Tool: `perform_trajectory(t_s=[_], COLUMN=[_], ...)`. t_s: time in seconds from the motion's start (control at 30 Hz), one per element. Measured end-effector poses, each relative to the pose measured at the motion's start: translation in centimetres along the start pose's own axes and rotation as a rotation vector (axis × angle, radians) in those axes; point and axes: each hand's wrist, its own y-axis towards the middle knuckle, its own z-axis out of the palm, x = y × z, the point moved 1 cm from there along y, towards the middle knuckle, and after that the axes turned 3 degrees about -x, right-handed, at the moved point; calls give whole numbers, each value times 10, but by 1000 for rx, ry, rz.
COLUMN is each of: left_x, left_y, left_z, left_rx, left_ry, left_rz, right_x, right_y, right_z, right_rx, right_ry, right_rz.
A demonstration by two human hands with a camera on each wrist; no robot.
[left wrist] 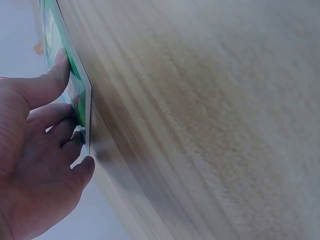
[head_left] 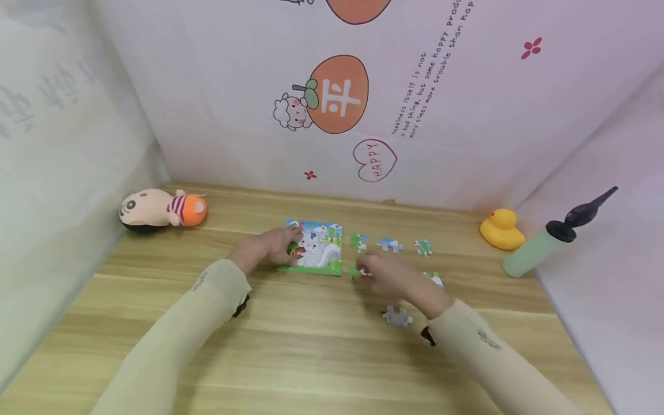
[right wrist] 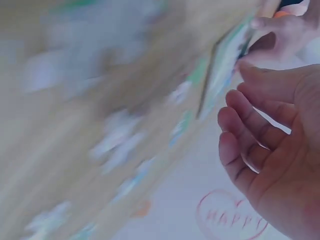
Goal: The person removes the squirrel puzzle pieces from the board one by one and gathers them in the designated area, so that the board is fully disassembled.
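A jigsaw puzzle board with a grey-white squirrel picture lies flat on the table. My left hand rests on its left part. In the left wrist view the thumb touches the face of the board, with the other fingers spread near its edge. Right of the board, my right hand is over the loose pieces. Close to its fingertips lies a green puzzle piece, partly covered. The right wrist view is blurred; there the fingers bend loosely, with nothing seen between them.
More loose pieces lie right of the board, including a blue one, a green one and a grey one. A doll lies at the back left. A yellow duck and a pale green pump stand at right, near the walls.
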Motion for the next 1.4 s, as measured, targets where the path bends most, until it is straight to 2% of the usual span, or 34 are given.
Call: perform_trajectory(t_s=[0.23, 0.4, 0.57, 0.63, 0.93, 1.17, 1.27, 1.4], left_x=[0, 1, -1, 0, 3, 10, 15, 23], left_y=[2, 1, 4, 4, 5, 4, 0, -3], left_z=[2, 1, 6, 6, -1, -5, -8, -10], left_rx=[-1, -10, 12, 8, -21, -35, -36, -23], left_ry=[8, -7, -34, -44, -60, -140, -129, -65], left_rz=[-5, -10, 20, 25, 29, 73, 70, 50], right_x=[25, 38, 43, 44, 46, 46, 47, 51], right_y=[66, 97, 106, 108, 120, 123, 124, 124], right_z=[17, 31, 42, 44, 46, 49, 52, 54], right_rx=[19, 19, 93, 94, 30, 2, -12, -37], right_ry=[55, 106, 117, 120, 102, 70, 65, 64], right_rz=[-25, -55, -53, -54, -93, -70, -69, -56])
